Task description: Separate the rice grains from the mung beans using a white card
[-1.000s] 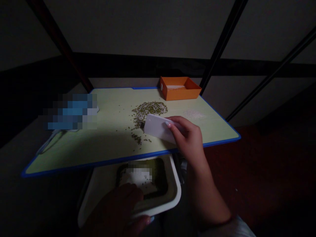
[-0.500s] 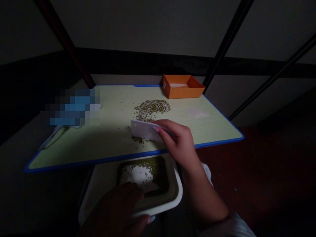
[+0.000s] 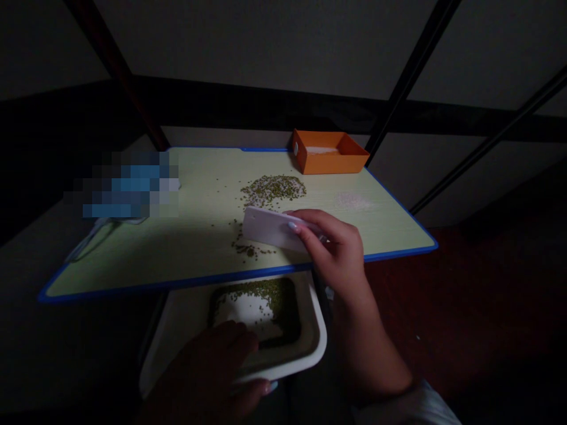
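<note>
My right hand is closed around a flat white scraper with a small hole near its far corner. It stands on edge on the pale green tabletop, between a pile of small green beans mixed with white grains and a few scattered beans. Below the table's front edge is a white tray, with green beans gathered along its far and right sides. My left hand grips the tray's near rim, thumb outside and fingers inside. Shadow darkens much of that hand.
An orange open box with white grains in it stands at the back right. In front of it lies a thin patch of white grains. A pixelated blue item with a cable sits at the left.
The scraper in my right hand has shifted slightly right and tilted, showing more scattered beans on its near side. My left hand stays on the tray.
</note>
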`<action>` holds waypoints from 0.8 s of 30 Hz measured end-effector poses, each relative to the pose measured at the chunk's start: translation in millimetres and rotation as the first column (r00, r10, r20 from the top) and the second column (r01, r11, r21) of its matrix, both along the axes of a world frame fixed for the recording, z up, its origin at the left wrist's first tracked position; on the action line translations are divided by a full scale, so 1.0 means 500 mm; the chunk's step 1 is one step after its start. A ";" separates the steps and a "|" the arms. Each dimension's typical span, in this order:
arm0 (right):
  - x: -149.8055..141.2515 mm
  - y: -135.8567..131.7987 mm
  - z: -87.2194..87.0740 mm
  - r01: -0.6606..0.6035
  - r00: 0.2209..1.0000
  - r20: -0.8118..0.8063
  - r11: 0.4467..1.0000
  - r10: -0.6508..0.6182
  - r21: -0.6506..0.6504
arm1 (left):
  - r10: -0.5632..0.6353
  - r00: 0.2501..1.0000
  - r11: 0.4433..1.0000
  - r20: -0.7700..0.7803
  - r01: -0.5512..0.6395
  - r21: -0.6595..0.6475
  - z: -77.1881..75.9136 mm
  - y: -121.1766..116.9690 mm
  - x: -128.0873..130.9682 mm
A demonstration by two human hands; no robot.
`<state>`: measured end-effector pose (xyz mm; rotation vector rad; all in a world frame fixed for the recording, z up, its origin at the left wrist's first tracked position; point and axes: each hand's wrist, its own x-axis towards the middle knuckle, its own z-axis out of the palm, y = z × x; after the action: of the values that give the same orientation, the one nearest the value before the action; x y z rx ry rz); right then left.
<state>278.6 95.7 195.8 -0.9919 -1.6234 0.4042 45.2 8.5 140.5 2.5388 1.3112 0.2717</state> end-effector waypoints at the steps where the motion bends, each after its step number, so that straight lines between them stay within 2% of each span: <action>1: 0.007 -0.004 0.002 0.048 0.999 -0.016 0.999 -0.048 -0.005 | -0.016 1.000 1.000 -0.002 0.016 -0.009 0.001 0.001 0.001; 4: 0.031 -0.020 0.009 0.181 0.982 -0.036 0.981 -0.184 -0.063 | -0.062 0.998 0.998 -0.003 0.062 -0.013 -0.001 0.005 -0.003; 6: 0.047 -0.031 0.014 0.217 0.975 -0.032 0.971 -0.221 -0.097 | -0.052 0.999 0.999 0.004 0.052 0.002 -0.006 0.006 -0.006; 11: 0.071 -0.041 0.017 0.205 0.978 -0.010 0.965 -0.210 -0.165 | -0.048 0.999 0.997 -0.017 0.047 -0.056 -0.012 0.005 -0.006; 14: 0.075 -0.037 0.012 0.197 0.980 0.006 0.962 -0.199 -0.190 | -0.045 0.999 0.999 0.026 0.046 -0.027 -0.018 0.005 -0.007; 20: 0.087 -0.032 0.003 0.284 0.955 -0.034 0.944 -0.293 -0.168 | -0.016 1.000 0.998 0.020 0.017 -0.057 -0.019 0.008 -0.010; 24: 0.083 -0.037 0.006 0.249 0.962 -0.062 0.948 -0.266 -0.196 | -0.056 0.998 0.998 -0.009 0.056 -0.030 -0.022 0.009 -0.019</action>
<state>319.9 77.2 198.5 -1.2934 -1.3720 0.4197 35.8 13.2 129.3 2.5501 1.2362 0.2268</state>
